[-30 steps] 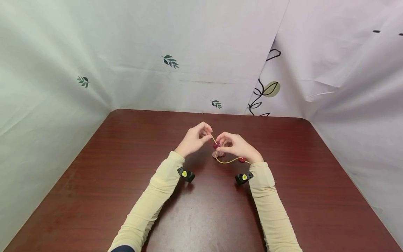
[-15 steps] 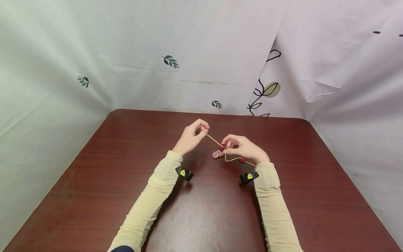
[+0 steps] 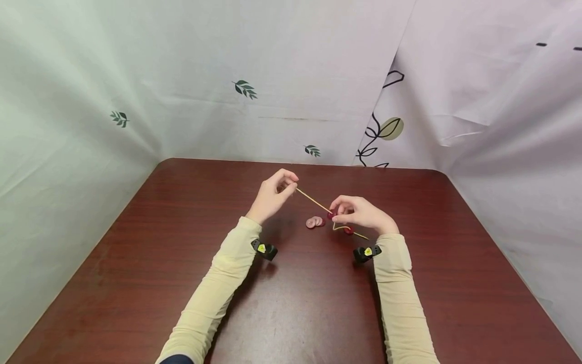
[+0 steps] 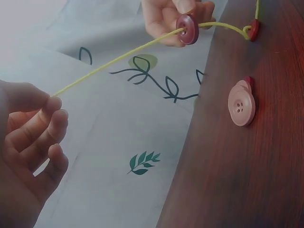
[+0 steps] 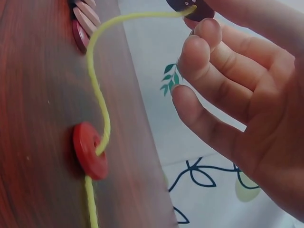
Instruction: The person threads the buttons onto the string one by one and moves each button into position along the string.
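Observation:
Between thumb and forefinger, my left hand pinches one end of a yellow cord. The cord runs taut to a dark red button and passes through a hole in it. My right hand pinches that button by its edge, above the table. Past the button the cord hangs slack and threads a brighter red button standing on edge at the table, then trails on toward the right wrist. Left of the right hand, several pink buttons lie overlapping, with a red one partly hidden under them.
A dark reddish wooden table spreads under both arms. White cloth with leaf prints hangs behind the table and along its sides. Each wrist wears a black camera band, such as the left wrist band.
My right hand has moved right with the dark red button, sliding it along the cord. My left hand has shifted slightly up and left. More cord now stretches between them, and the pink buttons are uncovered.

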Tool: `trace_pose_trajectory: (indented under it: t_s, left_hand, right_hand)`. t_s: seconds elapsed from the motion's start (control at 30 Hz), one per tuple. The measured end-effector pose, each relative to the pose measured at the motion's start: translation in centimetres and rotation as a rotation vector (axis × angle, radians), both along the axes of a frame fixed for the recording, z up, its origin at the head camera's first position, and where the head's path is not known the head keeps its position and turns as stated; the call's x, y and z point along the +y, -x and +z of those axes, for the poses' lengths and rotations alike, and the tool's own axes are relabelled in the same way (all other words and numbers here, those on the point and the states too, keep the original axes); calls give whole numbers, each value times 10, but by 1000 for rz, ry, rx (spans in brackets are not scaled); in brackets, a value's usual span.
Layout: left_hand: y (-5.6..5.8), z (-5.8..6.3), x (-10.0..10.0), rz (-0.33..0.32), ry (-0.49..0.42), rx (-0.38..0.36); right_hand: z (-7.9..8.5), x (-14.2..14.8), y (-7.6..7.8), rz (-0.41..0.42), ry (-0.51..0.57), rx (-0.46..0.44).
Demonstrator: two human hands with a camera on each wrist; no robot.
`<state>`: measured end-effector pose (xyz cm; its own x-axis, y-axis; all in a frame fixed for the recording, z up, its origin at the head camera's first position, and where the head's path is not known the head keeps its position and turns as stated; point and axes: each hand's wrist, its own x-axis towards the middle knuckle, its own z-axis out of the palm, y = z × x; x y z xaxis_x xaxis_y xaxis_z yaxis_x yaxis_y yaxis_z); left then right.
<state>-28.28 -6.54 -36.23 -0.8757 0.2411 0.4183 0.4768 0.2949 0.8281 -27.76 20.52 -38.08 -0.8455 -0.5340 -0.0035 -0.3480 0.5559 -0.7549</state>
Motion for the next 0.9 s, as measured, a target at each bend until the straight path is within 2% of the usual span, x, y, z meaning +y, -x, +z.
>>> trace_pose_trajectory:
  t_s: [0.17, 0.33, 0.47, 0.7, 0.9]
  left_hand:
    - [-18, 20, 1, 12, -20, -13]
    - [-21, 23, -1, 24, -58, 12]
    - [-18, 21, -3, 31, -81, 20]
    - [3, 1, -7, 68, -116, 57]
    - [7, -2, -10, 94, -148, 117]
  right_hand:
    - [-1, 5, 1, 2, -15, -2]
    - [-2, 10, 2, 14, -8, -25]
    - [-3, 14, 2, 16, -7, -43]
    - [-5, 20, 2, 13, -7, -87]
    - [-10, 28, 3, 7, -32, -115]
